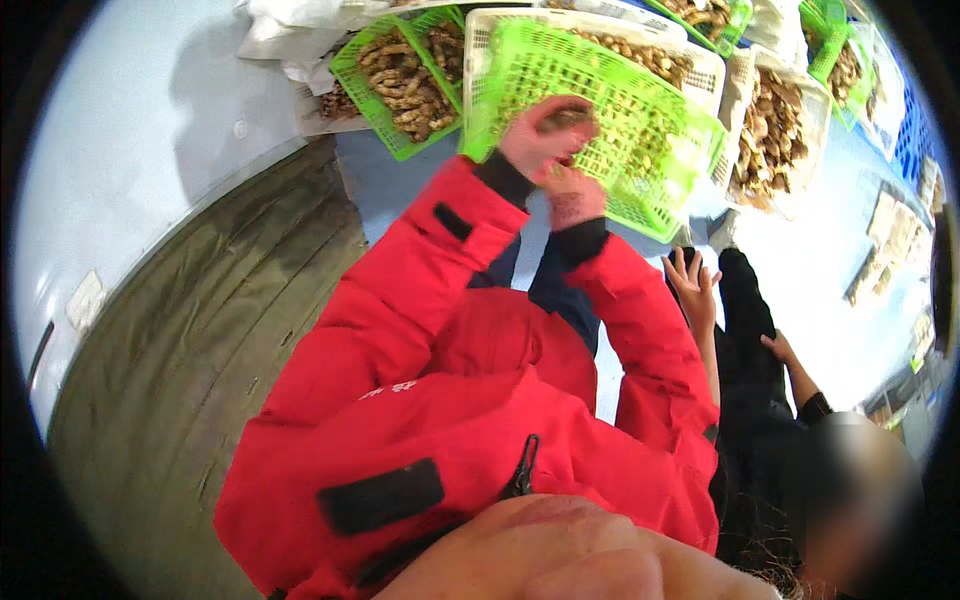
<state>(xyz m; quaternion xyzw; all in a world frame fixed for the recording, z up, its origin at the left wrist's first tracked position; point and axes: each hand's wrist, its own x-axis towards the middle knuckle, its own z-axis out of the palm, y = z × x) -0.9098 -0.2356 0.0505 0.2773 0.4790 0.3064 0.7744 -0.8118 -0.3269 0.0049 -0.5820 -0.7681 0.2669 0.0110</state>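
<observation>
- Head view: a bright green rectangular plastic lattice basket (655, 222) lies just beyond the hands, over a white plastic basket (515, 15) with brown pieces showing; yellowish bits appear in or through the green lattice.
- The left hand (540, 140) is half curled and blurred, a dark brown patch within its curl; whether it grips anything, I cannot tell.
- The right hand (577, 198), partly closed, meets the left; its grip cannot be told.
- Left, a smaller green plastic basket (402, 151) holds knobbly, root-like brown pieces; right, an off-white plastic basket (820, 120) holds rough brown chunks.
- Smooth red jacket (390, 285), black cuffs, small white chest print; creased olive sheeting (200, 350) at left.
</observation>
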